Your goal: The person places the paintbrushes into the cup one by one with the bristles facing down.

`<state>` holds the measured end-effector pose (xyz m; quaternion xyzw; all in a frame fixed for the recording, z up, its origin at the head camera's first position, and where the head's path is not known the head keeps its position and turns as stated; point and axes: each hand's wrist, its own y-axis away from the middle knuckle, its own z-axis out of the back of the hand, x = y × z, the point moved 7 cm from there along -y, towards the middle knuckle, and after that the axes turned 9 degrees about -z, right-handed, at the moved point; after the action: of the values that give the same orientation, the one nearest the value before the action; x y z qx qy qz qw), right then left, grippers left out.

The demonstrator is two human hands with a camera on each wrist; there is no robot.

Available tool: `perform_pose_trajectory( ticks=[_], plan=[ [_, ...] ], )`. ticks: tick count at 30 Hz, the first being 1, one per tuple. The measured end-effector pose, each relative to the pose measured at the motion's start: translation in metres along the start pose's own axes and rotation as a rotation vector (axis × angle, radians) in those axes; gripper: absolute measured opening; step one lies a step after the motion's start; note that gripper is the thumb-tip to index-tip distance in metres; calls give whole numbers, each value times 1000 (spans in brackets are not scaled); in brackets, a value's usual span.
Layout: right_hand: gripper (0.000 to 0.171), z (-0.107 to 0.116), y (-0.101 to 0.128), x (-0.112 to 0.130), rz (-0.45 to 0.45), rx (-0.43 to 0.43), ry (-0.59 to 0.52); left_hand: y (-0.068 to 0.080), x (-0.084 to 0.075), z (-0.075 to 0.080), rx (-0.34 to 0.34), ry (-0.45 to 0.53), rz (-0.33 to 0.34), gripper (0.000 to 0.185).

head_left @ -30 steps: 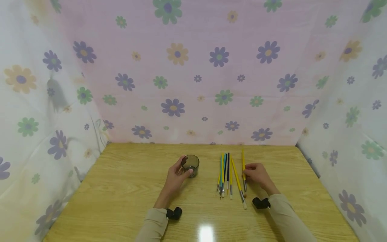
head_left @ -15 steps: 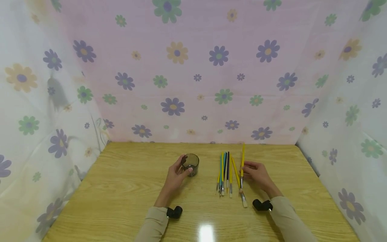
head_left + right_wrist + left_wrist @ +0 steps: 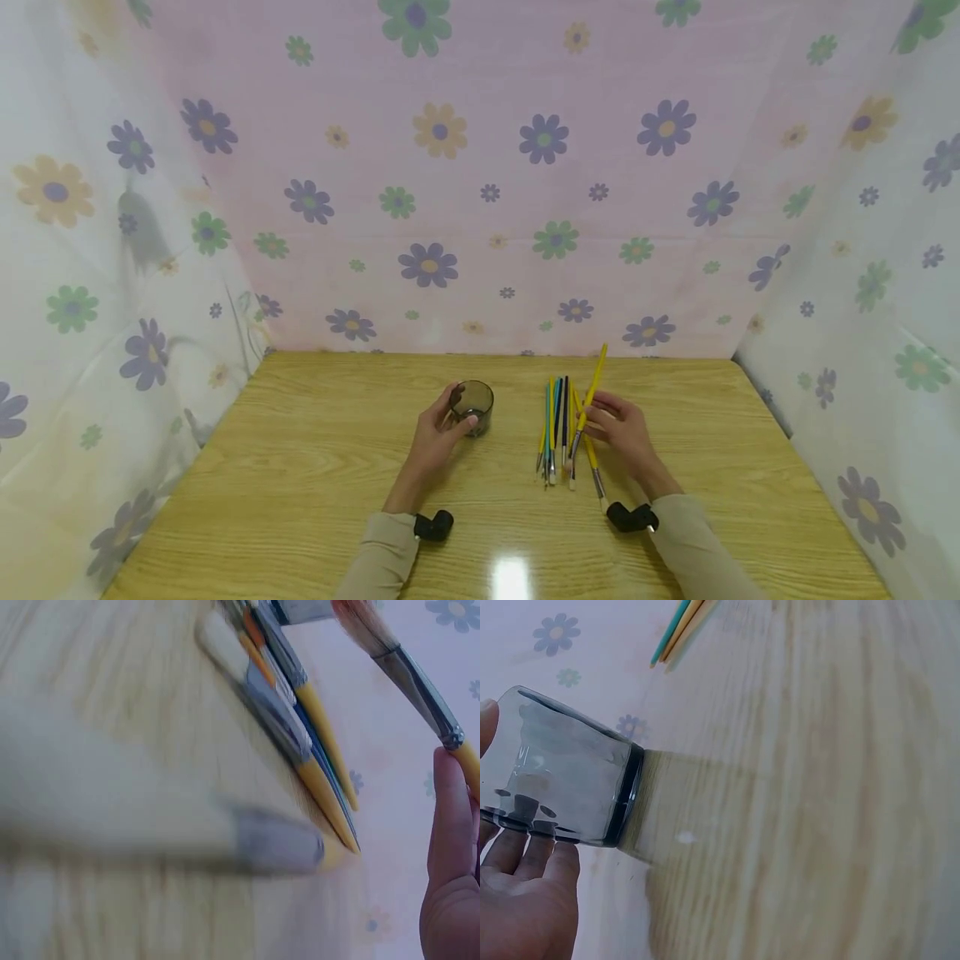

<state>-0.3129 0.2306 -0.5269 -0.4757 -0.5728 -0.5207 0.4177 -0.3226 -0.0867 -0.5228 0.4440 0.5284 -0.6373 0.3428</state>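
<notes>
Now the right hand point(image 3: 617, 433) pinches a tilted yellow-handled brush point(image 3: 587, 402); the left hand point(image 3: 437, 433) cups a smoky glass point(image 3: 472, 406).

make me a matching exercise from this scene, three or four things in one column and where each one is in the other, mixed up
Things:
1. glass
2. yellow brush
3. brush bundle
4. left hand

Places or states:
A. lying flat on the table, between the two hands
B. pinched in the right hand, tilted, handle end raised off the table
C. standing on the table, left of the brushes
D. wrapped round the glass

Pairs: 1-C, 2-B, 3-A, 4-D
</notes>
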Motion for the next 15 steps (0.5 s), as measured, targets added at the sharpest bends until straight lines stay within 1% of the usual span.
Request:
perform_pose_trajectory(
  ticks=[6,11,15],
  plan=[
    [42,-18,-1,3,41,-59,-103,0,0,0,-12,34,4,76],
    [40,-36,-2,9,99,-65,-189,0,-3,-1,-23,66,-9,74],
    [38,-49,-4,13,109,-54,-233,0,-3,-2,-32,80,-14,72]
  ],
)
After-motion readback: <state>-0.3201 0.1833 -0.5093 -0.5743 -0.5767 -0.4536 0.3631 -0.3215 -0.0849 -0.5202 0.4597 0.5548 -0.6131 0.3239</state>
